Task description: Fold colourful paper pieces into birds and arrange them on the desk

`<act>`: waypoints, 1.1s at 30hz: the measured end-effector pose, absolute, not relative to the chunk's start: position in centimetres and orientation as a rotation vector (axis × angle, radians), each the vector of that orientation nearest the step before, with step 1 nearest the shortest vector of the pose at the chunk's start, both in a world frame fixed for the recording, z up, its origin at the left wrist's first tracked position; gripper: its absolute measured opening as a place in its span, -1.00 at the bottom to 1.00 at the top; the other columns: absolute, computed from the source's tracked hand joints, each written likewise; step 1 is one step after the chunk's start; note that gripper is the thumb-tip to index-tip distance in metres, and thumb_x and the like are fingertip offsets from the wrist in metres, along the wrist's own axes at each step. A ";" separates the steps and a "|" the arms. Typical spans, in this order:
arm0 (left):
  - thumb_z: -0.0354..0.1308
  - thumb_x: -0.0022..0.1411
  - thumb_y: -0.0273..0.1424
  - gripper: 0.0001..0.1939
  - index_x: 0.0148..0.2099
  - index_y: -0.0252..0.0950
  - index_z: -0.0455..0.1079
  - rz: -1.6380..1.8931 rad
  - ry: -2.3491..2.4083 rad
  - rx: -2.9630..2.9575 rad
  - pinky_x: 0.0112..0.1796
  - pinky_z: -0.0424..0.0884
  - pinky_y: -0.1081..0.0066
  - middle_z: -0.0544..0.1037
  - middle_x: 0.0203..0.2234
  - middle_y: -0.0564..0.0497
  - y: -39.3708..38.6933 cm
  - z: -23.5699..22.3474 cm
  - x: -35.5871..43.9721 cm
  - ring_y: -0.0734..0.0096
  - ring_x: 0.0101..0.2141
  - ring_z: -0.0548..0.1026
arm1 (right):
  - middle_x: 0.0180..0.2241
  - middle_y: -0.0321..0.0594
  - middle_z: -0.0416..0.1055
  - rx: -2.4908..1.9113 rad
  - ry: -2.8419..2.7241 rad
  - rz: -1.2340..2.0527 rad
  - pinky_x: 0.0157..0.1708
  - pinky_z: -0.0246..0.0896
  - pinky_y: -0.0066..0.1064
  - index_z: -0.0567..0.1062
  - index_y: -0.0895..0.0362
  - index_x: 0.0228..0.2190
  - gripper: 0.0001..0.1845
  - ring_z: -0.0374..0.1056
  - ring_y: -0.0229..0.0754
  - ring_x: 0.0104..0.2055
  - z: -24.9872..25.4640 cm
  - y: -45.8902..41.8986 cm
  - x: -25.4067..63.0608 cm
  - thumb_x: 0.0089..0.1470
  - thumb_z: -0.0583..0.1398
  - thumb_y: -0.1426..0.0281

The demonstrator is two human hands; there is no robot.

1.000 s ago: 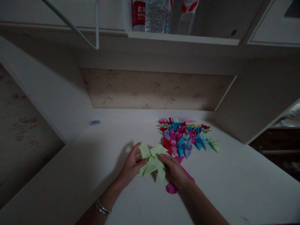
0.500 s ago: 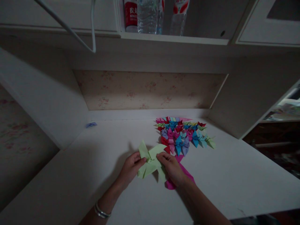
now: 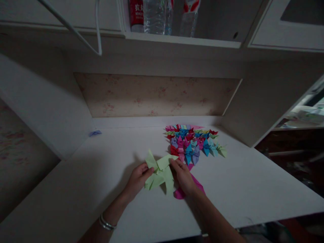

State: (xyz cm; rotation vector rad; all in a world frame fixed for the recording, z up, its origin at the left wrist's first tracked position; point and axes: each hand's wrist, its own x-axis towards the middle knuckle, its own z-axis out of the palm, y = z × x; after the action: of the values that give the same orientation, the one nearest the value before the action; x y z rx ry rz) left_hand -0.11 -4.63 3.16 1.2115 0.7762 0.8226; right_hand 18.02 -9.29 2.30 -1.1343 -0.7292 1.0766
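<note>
While left hand (image 3: 136, 179) and right hand (image 3: 185, 177) pinch green paper (image 3: 159, 176) between fingertips (image 3: 173, 162), I see lower flap (image 3: 169, 181) clearer of right fingertips than second ago; paper seems turned, grip kept.

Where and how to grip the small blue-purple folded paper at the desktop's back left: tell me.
I'd pinch the small blue-purple folded paper across its narrow middle, coming from above and the front right: it lies low and elongated on the white desktop, with the white side panel close on its left.
</note>
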 end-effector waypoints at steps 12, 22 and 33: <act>0.25 0.06 -0.18 -0.65 -0.21 -0.37 0.43 0.616 0.539 1.245 -0.31 0.38 0.41 0.58 -0.35 -0.08 -7.5 4.5 6.0 0.31 -0.34 0.51 | -0.59 -0.40 0.36 -0.989 -0.323 0.570 -0.65 0.14 -0.58 0.44 0.12 -0.31 -0.67 0.23 -0.36 -0.61 2.4 -16.8 28.6 -0.15 0.33 0.29; 0.13 0.10 -0.33 -0.82 -0.29 -0.35 0.41 0.318 0.638 2.105 -0.52 0.21 0.48 0.54 -0.43 -0.04 -6.0 3.7 16.3 0.39 -0.47 0.45 | -0.43 -0.41 0.32 -1.260 -0.127 0.335 -0.65 0.05 -0.59 0.50 0.10 -0.28 -0.63 0.16 -0.41 -0.56 0.3 -19.6 29.8 -0.18 0.31 0.21; 0.19 0.07 -0.23 -0.75 -0.22 -0.26 0.42 0.442 0.700 2.444 -0.25 0.31 0.42 0.51 -0.29 -0.04 -6.5 2.8 16.4 0.30 -0.25 0.44 | -0.48 -0.42 0.23 -1.052 -0.035 0.135 -0.59 0.00 -0.60 0.42 0.10 -0.32 -0.69 0.10 -0.41 -0.54 -0.8 -19.7 30.7 -0.14 0.29 0.25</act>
State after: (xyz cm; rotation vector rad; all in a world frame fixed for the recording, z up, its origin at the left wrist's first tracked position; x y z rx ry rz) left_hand 16.41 -6.48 2.80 2.4440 0.6995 0.4424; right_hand 30.68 -19.73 -0.83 -1.0525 -0.0346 0.1352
